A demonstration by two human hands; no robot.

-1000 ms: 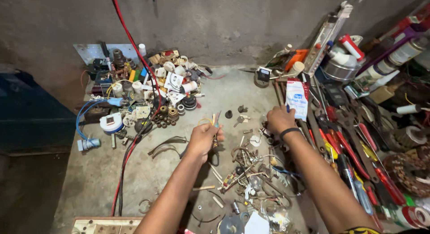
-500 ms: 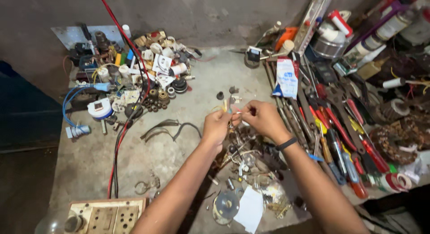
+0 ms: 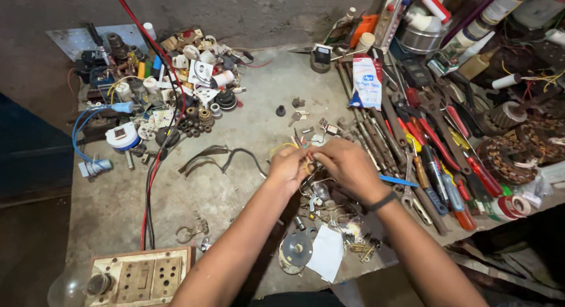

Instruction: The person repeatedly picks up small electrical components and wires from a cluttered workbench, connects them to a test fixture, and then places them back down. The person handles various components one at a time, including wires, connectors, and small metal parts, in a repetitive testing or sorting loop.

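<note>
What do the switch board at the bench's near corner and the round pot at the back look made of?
Switch board: probably wood, pale and worn, with visible grain and grime. Round pot: likely steel or aluminium, with a bright, reflective silver wall. Bench surface: looks like rough grey cement.

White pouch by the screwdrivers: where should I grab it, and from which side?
Probably take the white pouch by its top edge, coming from above and from the bare bench side. It lies flat, its lower end rests over the row of screwdrivers, and cans crowd its far side.
</note>
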